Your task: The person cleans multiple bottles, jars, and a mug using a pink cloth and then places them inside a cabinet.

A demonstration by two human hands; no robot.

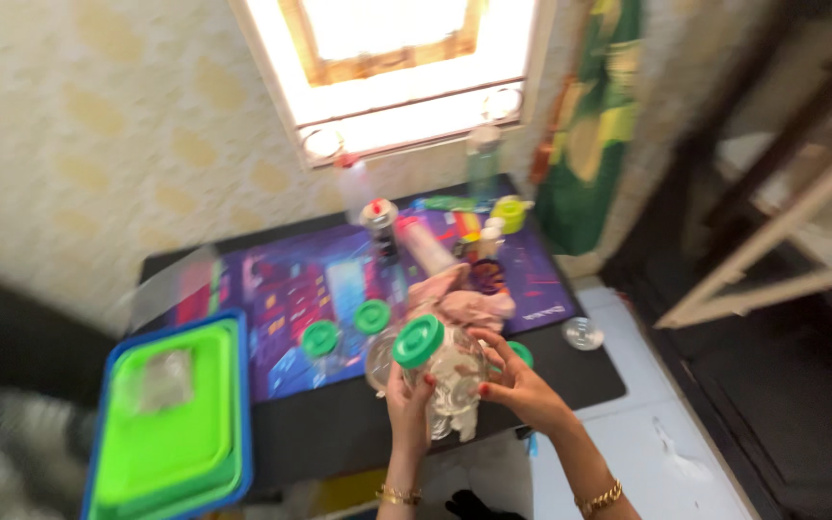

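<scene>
Both my hands hold a clear glass jar (454, 371) with a green lid (418, 340) above the near edge of a black table (339, 433). My left hand (408, 404) grips it from below and the left. Against the jar's right side rests my right hand (517, 383). A pale cloth (464, 421) hangs under the jar, between my hands. Two more jars with green lids (319, 338) (372, 317) stand just behind, on a colourful purple mat (339, 289).
A green tray in a blue one (170, 424) sits at the table's left. A pink cloth (464, 303), bottles (382, 226) and a yellow-green cup (509, 212) crowd the back under a bright window. A round metal lid (582, 333) lies at right. White floor lies beyond the table.
</scene>
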